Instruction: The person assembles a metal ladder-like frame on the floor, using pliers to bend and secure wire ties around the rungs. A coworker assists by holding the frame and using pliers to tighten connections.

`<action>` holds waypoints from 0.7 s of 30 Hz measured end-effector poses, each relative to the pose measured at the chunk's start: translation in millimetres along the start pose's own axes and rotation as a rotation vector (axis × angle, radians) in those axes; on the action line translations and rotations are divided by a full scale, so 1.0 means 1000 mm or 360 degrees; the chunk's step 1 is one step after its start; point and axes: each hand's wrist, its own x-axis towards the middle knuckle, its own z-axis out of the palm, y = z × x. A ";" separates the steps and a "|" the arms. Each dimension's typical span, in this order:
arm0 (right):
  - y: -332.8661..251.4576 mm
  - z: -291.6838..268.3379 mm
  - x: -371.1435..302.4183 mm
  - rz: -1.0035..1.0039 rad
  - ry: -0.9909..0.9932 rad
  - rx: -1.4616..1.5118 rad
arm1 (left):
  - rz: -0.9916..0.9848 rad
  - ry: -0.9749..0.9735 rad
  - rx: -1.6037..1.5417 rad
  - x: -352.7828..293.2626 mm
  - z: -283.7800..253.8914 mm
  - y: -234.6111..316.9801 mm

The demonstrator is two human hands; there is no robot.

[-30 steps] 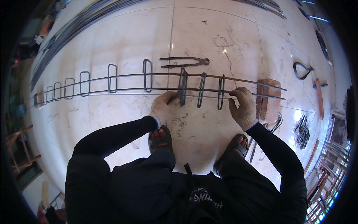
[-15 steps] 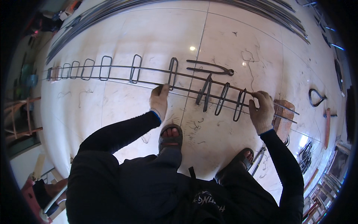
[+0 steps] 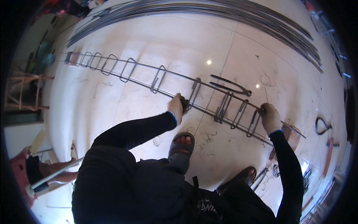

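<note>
Two long steel rods run across the floor through a row of bent steel stirrups. At the right, my gloved right hand is closed on the upper rod, its fingers pinching it. The lower rod lies nearer my feet, apart from that hand. My gloved left hand is closed at the lower rod beside a stirrup; a dark clump shows at its fingers, too unclear to name. Between my hands, several stirrups hang on the rods, some bunched together.
Pincers lie just beyond the rods. A brick block sits near their right end, another block at the far left. Long bars lie across the back. Wire scraps litter the floor; another person's legs show at left.
The view has turned, so the rods slope more steeply down to the right. The upper rod has moved apart from the lower one at the right end, and the stirrups there stand more parallel.
</note>
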 end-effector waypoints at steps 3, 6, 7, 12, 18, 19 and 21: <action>0.008 0.020 0.004 0.0046 0.0048 0.0050 | 0.0155 -0.0197 -0.0075 0.012 -0.035 -0.028; 0.009 0.025 -0.001 0.0002 0.0050 0.0053 | 0.0074 -0.0213 -0.0063 0.011 -0.035 -0.028; 0.007 0.018 -0.004 0.0029 0.0028 0.0044 | 0.0000 -0.0171 -0.0064 0.003 -0.025 -0.018; -0.002 0.013 -0.001 -0.0016 0.0095 -0.0030 | 0.0823 -0.0266 0.0781 0.016 -0.039 -0.014; -0.020 0.004 0.005 0.0032 0.0157 -0.0028 | -0.0059 -0.0403 -0.0139 0.027 -0.051 -0.015; -0.023 0.004 0.006 0.0104 0.0125 0.0000 | -0.0092 -0.0401 -0.0129 0.028 -0.054 -0.013; -0.018 0.005 0.006 0.0167 0.0079 0.0042 | 0.0116 0.0091 0.0400 0.009 -0.041 -0.004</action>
